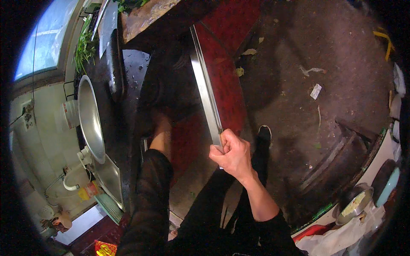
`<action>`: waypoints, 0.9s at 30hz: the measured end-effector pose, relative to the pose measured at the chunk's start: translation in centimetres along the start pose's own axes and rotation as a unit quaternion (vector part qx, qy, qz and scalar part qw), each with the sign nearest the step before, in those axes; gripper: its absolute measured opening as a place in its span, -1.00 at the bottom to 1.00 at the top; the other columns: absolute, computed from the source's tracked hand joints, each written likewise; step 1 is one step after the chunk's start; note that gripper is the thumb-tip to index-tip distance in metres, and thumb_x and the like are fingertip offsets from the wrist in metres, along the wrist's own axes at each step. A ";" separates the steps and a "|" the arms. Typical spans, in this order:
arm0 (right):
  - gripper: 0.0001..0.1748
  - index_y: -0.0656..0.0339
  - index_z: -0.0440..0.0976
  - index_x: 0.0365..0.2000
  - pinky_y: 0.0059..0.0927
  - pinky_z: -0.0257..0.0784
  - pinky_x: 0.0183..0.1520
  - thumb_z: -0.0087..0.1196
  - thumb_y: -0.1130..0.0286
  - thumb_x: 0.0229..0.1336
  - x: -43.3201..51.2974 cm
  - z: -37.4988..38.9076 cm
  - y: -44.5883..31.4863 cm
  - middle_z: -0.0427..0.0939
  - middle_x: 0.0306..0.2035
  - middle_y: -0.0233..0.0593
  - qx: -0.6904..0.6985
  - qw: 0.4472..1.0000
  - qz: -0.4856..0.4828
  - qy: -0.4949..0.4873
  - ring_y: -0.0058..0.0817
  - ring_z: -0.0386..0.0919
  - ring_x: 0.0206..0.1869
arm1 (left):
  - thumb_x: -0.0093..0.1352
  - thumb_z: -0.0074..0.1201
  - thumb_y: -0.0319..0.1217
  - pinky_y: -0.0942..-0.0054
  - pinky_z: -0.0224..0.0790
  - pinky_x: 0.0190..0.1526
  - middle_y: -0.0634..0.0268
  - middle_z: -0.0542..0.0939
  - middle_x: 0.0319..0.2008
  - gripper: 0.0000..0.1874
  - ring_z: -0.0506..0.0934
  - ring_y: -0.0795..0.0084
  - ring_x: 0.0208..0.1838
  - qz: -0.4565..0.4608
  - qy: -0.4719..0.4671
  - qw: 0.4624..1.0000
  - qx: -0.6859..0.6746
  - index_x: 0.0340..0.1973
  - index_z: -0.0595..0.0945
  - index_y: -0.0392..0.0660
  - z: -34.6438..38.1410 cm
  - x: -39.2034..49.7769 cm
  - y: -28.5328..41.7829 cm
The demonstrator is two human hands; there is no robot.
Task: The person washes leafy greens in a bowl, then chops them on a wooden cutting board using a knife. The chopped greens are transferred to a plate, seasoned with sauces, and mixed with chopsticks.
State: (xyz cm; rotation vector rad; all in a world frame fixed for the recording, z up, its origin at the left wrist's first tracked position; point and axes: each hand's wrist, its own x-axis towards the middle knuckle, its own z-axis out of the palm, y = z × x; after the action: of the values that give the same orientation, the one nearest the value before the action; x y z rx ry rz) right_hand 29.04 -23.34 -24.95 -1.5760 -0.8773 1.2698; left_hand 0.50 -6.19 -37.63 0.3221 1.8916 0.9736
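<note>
My right hand (235, 153) is closed around the lower end of the metal edge strip (206, 96) of a cabinet door with a dark red panel (229, 92). The door stands swung out from below the counter. My left forearm (161, 136) reaches into the dark cabinet opening (173, 86). Shadow hides the left hand, along with whatever it may touch. Above the opening, a cleaver with a black handle (117, 64) lies by a wooden cutting board (147, 19) at the counter edge.
A steel basin (91, 118) tilts on the black counter beside the sink (110, 179). Leafy greens (85, 48) lie near the window. My shoe (264, 136) is on the brown floor (294, 105), where scraps are scattered. At lower right stands a metal pot with food (355, 208).
</note>
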 end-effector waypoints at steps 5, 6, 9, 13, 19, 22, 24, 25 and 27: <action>-0.65 0.20 0.32 -0.53 -0.36 0.37 -0.50 0.36 0.39 -0.09 0.2 0.1 0.0 0.42 -0.65 -0.24 0.016 1.000 0.000 -0.020 -0.44 0.42 -0.62 | 0.48 -0.05 -0.14 0.33 0.49 -0.39 0.22 0.58 -0.40 -0.68 0.56 0.30 -0.38 0.002 -0.016 0.998 -0.054 -0.33 0.60 -0.12 0.6 -0.5 2.3; -0.65 0.20 0.31 -0.53 -0.36 0.37 -0.50 0.36 0.40 -0.09 0.2 0.1 0.1 0.43 -0.64 -0.24 0.002 1.000 0.009 -0.025 -0.43 0.42 -0.62 | 0.48 -0.05 -0.15 0.32 0.49 -0.39 0.22 0.58 -0.39 -0.69 0.56 0.29 -0.37 0.003 -0.017 0.998 -0.059 -0.32 0.59 -0.12 0.7 -0.6 2.6; -0.64 0.20 0.31 -0.54 -0.34 0.37 -0.50 0.36 0.39 -0.10 0.2 0.2 0.1 0.42 -0.65 -0.23 0.000 1.000 -0.009 -0.014 -0.41 0.40 -0.63 | 0.47 -0.03 -0.19 0.31 0.50 -0.38 0.21 0.58 -0.35 -0.73 0.57 0.28 -0.34 -0.002 -0.021 0.997 -0.077 -0.28 0.58 -0.12 0.4 -0.7 3.0; -0.63 0.19 0.29 -0.56 -0.32 0.36 -0.51 0.36 0.39 -0.10 0.2 0.2 0.0 0.40 -0.66 -0.23 -0.021 1.000 -0.008 -0.014 -0.41 0.38 -0.63 | 0.46 -0.02 -0.23 0.30 0.52 -0.36 0.21 0.57 -0.30 -0.77 0.57 0.26 -0.30 -0.008 -0.023 0.995 -0.099 -0.23 0.57 -0.13 -0.1 -1.4 3.0; -0.61 0.20 0.28 -0.56 -0.31 0.35 -0.51 0.37 0.37 -0.11 0.0 0.2 -0.1 0.37 -0.68 -0.24 -0.024 0.999 0.015 -0.014 -0.41 0.36 -0.64 | 0.44 0.01 -0.29 0.28 0.54 -0.34 0.19 0.56 -0.23 -0.80 0.57 0.22 -0.25 -0.013 -0.027 0.990 -0.136 -0.16 0.55 -0.14 1.0 -2.1 2.8; -0.59 0.21 0.27 -0.56 -0.32 0.32 -0.52 0.38 0.37 -0.11 0.0 0.2 0.0 0.35 -0.68 -0.23 -0.035 0.999 0.016 -0.012 -0.43 0.33 -0.64 | 0.43 0.03 -0.32 0.27 0.55 -0.33 0.19 0.56 -0.19 -0.80 0.57 0.21 -0.22 -0.017 -0.024 0.989 -0.144 -0.12 0.53 -0.15 0.9 -2.2 2.9; -0.58 0.22 0.26 -0.56 -0.31 0.31 -0.53 0.39 0.36 -0.11 0.1 0.2 -0.1 0.34 -0.69 -0.23 -0.040 0.999 0.012 -0.015 -0.43 0.32 -0.64 | 0.42 0.03 -0.34 0.26 0.56 -0.32 0.18 0.55 -0.17 -0.79 0.57 0.20 -0.20 -0.017 -0.022 0.988 -0.149 -0.10 0.53 -0.15 0.6 -2.4 3.0; -0.57 0.22 0.26 -0.56 -0.31 0.30 -0.53 0.39 0.36 -0.11 0.1 0.2 -0.1 0.33 -0.69 -0.23 -0.057 0.998 0.011 -0.017 -0.43 0.31 -0.64 | 0.42 0.04 -0.36 0.26 0.57 -0.31 0.18 0.55 -0.16 -0.79 0.57 0.19 -0.19 -0.015 -0.020 0.988 -0.153 -0.08 0.52 -0.15 0.5 -2.5 3.0; -0.56 0.23 0.25 -0.57 -0.27 0.30 -0.54 0.39 0.35 -0.10 0.2 0.2 -0.1 0.32 -0.69 -0.22 -0.050 0.999 0.000 -0.018 -0.41 0.30 -0.65 | 0.41 0.05 -0.38 0.25 0.57 -0.31 0.18 0.55 -0.13 -0.77 0.57 0.18 -0.18 -0.016 -0.021 0.986 -0.162 -0.06 0.51 -0.16 0.5 -2.7 3.0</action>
State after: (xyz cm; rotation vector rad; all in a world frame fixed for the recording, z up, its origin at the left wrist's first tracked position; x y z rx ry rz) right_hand 28.90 -23.09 -24.91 -1.6344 -0.9772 1.2755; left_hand 1.77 -5.57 -33.83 0.1182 1.6616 1.2210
